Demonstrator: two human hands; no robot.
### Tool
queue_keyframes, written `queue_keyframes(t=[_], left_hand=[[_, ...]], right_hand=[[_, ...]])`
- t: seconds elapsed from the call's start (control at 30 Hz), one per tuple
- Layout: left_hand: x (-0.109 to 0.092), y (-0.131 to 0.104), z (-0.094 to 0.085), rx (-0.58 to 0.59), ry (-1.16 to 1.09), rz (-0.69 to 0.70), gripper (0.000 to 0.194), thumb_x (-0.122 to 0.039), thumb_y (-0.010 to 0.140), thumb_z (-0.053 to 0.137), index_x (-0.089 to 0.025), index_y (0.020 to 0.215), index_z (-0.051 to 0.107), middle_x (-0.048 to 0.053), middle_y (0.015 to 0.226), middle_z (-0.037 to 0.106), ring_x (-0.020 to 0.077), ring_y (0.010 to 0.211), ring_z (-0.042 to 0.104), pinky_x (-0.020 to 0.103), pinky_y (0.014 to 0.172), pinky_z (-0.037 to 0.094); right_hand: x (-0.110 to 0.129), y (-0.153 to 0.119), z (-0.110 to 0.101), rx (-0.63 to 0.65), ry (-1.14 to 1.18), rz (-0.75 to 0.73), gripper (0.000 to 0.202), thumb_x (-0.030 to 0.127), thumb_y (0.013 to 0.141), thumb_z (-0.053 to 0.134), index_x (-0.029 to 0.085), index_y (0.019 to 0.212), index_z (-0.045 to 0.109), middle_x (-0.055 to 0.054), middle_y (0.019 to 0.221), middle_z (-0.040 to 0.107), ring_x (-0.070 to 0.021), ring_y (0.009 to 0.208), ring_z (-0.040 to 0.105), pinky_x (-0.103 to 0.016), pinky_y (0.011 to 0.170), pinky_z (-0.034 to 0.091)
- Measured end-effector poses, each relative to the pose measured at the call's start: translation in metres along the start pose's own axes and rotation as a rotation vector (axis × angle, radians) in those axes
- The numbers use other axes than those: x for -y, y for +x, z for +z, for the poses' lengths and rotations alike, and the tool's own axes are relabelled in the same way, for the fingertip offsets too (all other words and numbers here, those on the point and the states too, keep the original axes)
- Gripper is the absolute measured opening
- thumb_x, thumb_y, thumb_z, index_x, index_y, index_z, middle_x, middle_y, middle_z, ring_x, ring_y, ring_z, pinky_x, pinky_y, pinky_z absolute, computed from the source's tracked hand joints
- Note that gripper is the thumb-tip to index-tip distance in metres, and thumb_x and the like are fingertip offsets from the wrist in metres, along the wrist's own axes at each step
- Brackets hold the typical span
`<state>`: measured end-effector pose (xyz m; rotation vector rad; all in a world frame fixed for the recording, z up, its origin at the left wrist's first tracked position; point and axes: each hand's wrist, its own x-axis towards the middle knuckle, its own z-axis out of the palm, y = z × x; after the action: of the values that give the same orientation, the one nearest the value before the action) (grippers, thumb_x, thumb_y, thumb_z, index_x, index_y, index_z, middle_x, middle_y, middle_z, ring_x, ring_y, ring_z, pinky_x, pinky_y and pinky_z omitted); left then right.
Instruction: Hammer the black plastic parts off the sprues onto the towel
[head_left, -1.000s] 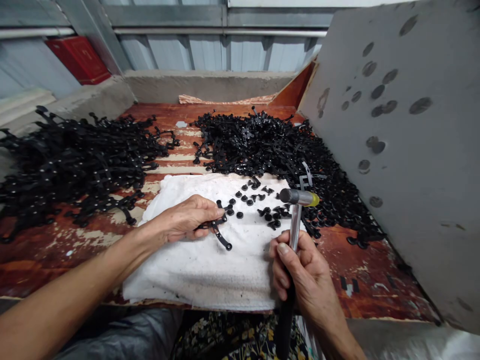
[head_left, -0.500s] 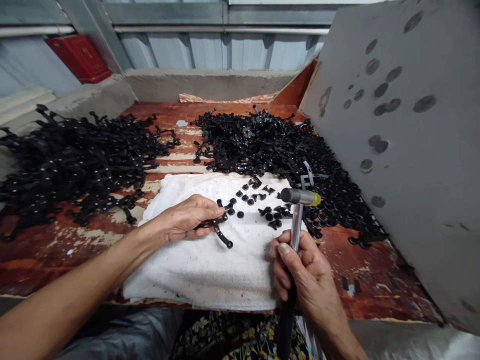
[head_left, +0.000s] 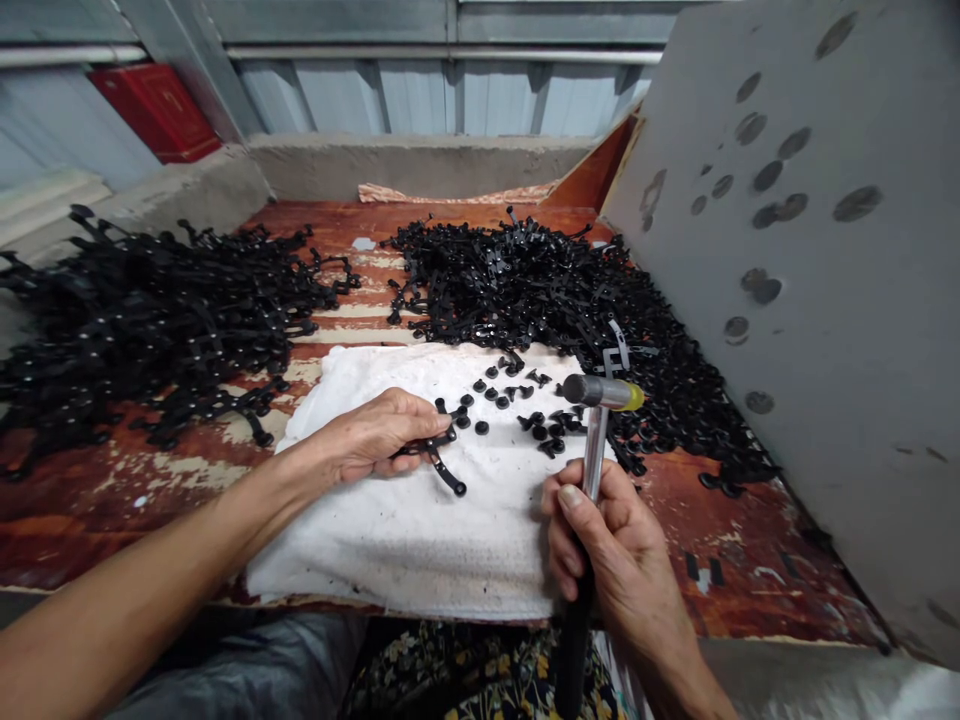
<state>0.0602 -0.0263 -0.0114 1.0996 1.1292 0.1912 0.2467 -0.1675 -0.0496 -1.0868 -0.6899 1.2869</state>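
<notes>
My left hand (head_left: 382,435) is closed on a black branched bracket (head_left: 444,468) over the white cloth (head_left: 405,560). One curved arm of the bracket with a round end points toward me; the fingers hide part of it. In my right hand (head_left: 607,530) is a hammer (head_left: 595,450), held upright by its black grip and metal shaft. Its head has a dark face on the left and a yellow one on the right. Several small round black caps (head_left: 481,428) lie on the cloth between the hands.
A heap of black brackets (head_left: 150,320) lies at the left of the worn red-brown table (head_left: 112,520). Another large heap of black parts (head_left: 517,280) fills the back and right. A tall grey panel (head_left: 787,300) bounds the right side. A red box (head_left: 157,112) rests at the back left.
</notes>
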Motion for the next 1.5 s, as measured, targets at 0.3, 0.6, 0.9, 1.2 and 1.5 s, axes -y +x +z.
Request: queue_keyframes(t=[0.3, 0.6, 0.9, 1.2, 1.5], left_hand=[[-0.007, 0.001, -0.001, -0.029, 0.06, -0.03, 0.036, -0.027, 0.077, 0.072, -0.014, 0.05, 0.052, -0.004, 0.036, 0.043, 0.0031, 0.026, 0.032, 0.013, 0.028, 0.016], [-0.019, 0.0, -0.002, -0.037, 0.153, -0.062, 0.033, -0.017, 0.076, 0.067, -0.013, 0.047, 0.054, -0.002, 0.035, 0.044, 0.0032, 0.024, 0.03, 0.014, 0.025, 0.016], [-0.015, 0.008, -0.012, 0.005, 0.202, -0.019, 0.029, -0.021, 0.071, 0.073, -0.012, 0.049, 0.056, 0.001, 0.042, 0.053, 0.0037, 0.027, 0.035, 0.014, 0.026, 0.02], [-0.013, 0.007, -0.009, 0.015, 0.21, -0.028, 0.034, -0.022, 0.073, 0.071, -0.013, 0.046, 0.053, 0.0, 0.038, 0.049, 0.0039, 0.025, 0.033, 0.014, 0.026, 0.018], [-0.01, 0.009, -0.012, 0.017, 0.364, 0.052, 0.034, -0.028, 0.075, 0.069, -0.014, 0.049, 0.053, -0.001, 0.038, 0.048, 0.0042, 0.028, 0.033, 0.016, 0.029, 0.017]], right_hand=[[0.012, -0.009, -0.006, 0.107, -0.523, -0.037, 0.035, 0.041, 0.098, 0.045, 0.021, 0.123, 0.059, 0.002, 0.068, 0.058, -0.009, 0.044, 0.046, -0.019, 0.039, 0.043], [0.028, 0.027, -0.007, 0.332, -1.206, -0.732, 0.058, 0.005, 0.092, 0.035, 0.013, 0.15, 0.039, -0.016, 0.109, 0.067, -0.0196, 0.077, 0.065, -0.036, 0.076, 0.058], [0.037, 0.025, -0.003, 0.35, -1.37, -0.757, 0.07, 0.002, 0.086, 0.036, 0.02, 0.153, 0.036, -0.006, 0.08, 0.057, -0.0165, 0.054, 0.05, -0.029, 0.05, 0.049], [0.035, 0.024, -0.002, 0.351, -1.303, -0.689, 0.071, 0.004, 0.085, 0.038, 0.023, 0.153, 0.038, -0.006, 0.081, 0.058, -0.017, 0.056, 0.05, -0.03, 0.053, 0.05], [0.031, 0.023, -0.007, 0.327, -1.37, -0.664, 0.072, 0.003, 0.084, 0.036, 0.019, 0.154, 0.036, -0.01, 0.088, 0.064, -0.0175, 0.06, 0.056, -0.03, 0.056, 0.052]])
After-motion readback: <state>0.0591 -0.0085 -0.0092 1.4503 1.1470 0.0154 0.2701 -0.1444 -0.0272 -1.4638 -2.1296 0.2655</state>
